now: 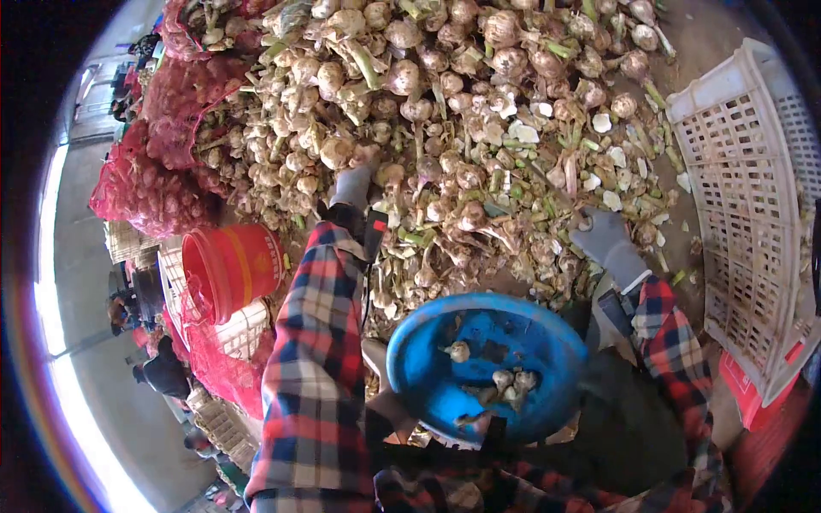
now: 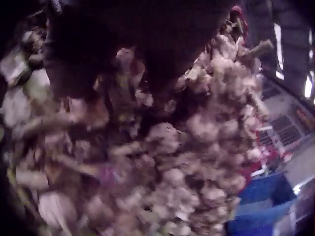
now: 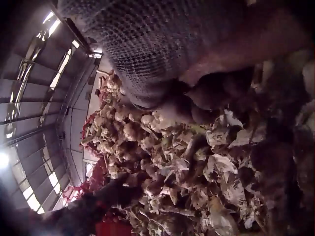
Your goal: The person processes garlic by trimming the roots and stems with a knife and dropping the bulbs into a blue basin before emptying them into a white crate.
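Observation:
A big heap of garlic bulbs (image 1: 479, 111) with stalks and loose skins fills the far half of the head view. My left hand (image 1: 353, 182), in a grey glove, reaches into the heap's near left side, its fingertips against a pale bulb (image 1: 365, 156). The left wrist view is blurred and shows only garlic (image 2: 172, 162) under the dark glove. My gloved right hand (image 1: 601, 238) lies on the heap's near right edge. In the right wrist view its fingers (image 3: 221, 88) curl down among bulbs (image 3: 133, 130); what they grip is hidden. A blue basin (image 1: 428, 385) on my lap holds several bulbs.
A red bucket (image 1: 231, 269) stands at my left beside red mesh sacks of garlic (image 1: 145, 188). A white slatted plastic crate (image 1: 753, 214) leans at the right. Stacked baskets (image 1: 222, 419) and people (image 1: 162, 372) are farther left on the floor.

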{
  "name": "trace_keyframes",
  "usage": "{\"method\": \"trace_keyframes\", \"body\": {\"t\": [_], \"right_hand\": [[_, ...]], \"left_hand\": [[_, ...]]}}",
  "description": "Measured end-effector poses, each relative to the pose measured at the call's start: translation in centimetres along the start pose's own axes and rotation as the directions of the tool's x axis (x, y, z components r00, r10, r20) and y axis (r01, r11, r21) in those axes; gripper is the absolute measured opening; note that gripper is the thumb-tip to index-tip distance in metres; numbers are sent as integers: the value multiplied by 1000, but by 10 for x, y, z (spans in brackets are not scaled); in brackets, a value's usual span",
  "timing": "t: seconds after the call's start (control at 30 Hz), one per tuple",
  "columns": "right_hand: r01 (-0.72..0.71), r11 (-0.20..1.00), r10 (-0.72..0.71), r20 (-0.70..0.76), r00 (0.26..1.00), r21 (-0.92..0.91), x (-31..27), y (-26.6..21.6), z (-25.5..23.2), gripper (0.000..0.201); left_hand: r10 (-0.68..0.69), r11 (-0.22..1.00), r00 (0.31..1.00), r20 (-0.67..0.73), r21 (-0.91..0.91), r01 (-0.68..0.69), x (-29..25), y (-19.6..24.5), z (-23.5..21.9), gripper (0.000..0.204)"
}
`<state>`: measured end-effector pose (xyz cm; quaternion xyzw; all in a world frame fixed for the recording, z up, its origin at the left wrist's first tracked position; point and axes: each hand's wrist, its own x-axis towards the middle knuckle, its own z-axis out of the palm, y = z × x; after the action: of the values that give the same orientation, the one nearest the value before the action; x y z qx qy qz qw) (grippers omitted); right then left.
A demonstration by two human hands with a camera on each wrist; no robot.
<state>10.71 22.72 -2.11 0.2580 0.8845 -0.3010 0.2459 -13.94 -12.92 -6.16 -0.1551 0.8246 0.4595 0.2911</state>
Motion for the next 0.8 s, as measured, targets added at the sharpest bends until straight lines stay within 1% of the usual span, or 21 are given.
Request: {"method": "trace_keyframes", "body": {"t": [0.03, 0.07, 0.1, 0.13, 0.17, 0.2, 0.23, 0.27, 0.3, 0.33, 0.4, 0.47, 0.5, 0.53, 0.57, 0.6, 0.63, 0.67, 0.7, 0.73, 0.8], "right_hand": [[3, 1000, -3, 8, 1000, -29, -6, -5, -6, 46], [0, 999, 1, 22, 1000, -53, -12, -7, -9, 46], [25, 999, -24, 29, 999, -47, -6, -1, -5, 48], [15, 999, -14, 29, 999, -43, -3, -3, -7, 48], [0, 999, 3, 99, 995, -33, 0, -10, -11, 47], [-18, 1000, 22, 169, 985, -26, 1, -15, -13, 47], [80, 992, -88, 76, 993, 93, 4, -14, -5, 45], [72, 997, -74, 152, 986, 18, 11, -24, -2, 45], [66, 996, -52, 227, 973, -55, 14, -35, -1, 44], [51, 997, -36, 222, 974, -59, 6, -42, 0, 44], [141, 990, -140, 49, 989, -5, -12, -50, 4, 42], [170, 985, -170, 45, 984, 14, -25, -50, -4, 42], [197, 980, -198, 38, 979, 33, -28, -49, -8, 42], [192, 981, -193, 35, 981, 35, -28, -48, -10, 42], [258, 966, -258, 31, 966, -6, -29, -48, -10, 38], [324, 945, -323, 31, 946, -47, -30, -51, -12, 35], [321, 946, -320, 33, 947, -45, -32, -52, -15, 35], [413, 908, -413, 20, 910, -72, -36, -57, -22, 33], [500, 860, -502, 9, 865, -100, -39, -61, -28, 30], [495, 863, -497, 8, 868, -98, -41, -63, -30, 30], [573, 810, -584, -81, 808, -126, -44, -65, -32, 30]], "left_hand": [[-150, 989, 979, -138, -18, 149, -5, 14, 12, 26], [-150, 989, 980, -129, -13, 149, -37, 27, 23, 26], [-1, 999, 1000, 26, -40, 2, -66, 32, 29, 27], [154, 986, 973, 174, -91, -139, -81, 31, 32, 31], [289, 957, 919, 270, -44, -288, -97, 31, 42, 28], [419, 897, 833, 360, -25, -441, -112, 31, 53, 24], [533, 816, 725, 437, -39, -576, -128, 30, 63, 21], [481, 876, 741, 469, -223, -427, -142, 38, 82, 20], [426, 889, 754, 500, -387, -246, -155, 45, 101, 19], [289, 866, 773, 564, -498, 39, -160, 48, 117, 19], [191, 948, 831, 522, -319, -18, -169, 55, 131, 11], [271, 960, 831, 485, -73, -271, -177, 63, 128, 11], [272, 959, 830, 488, -70, -273, -176, 63, 128, 11], [238, 970, 872, 429, -64, -234, -173, 61, 129, 15], [200, 980, 909, 366, -61, -191, -170, 57, 129, 20], [197, 980, 909, 368, -60, -189, -165, 47, 129, 20], [370, 927, 852, 371, -205, -313, -158, 29, 130, 20], [532, 838, 773, 347, -347, -421, -144, 4, 130, 20], [675, 534, 510, 533, 123, -836, -90, -46, 130, 22], [673, 535, 508, 538, 120, -836, -82, -59, 128, 22], [610, 619, 556, 565, 100, -779, -101, -42, 126, 25]]}}
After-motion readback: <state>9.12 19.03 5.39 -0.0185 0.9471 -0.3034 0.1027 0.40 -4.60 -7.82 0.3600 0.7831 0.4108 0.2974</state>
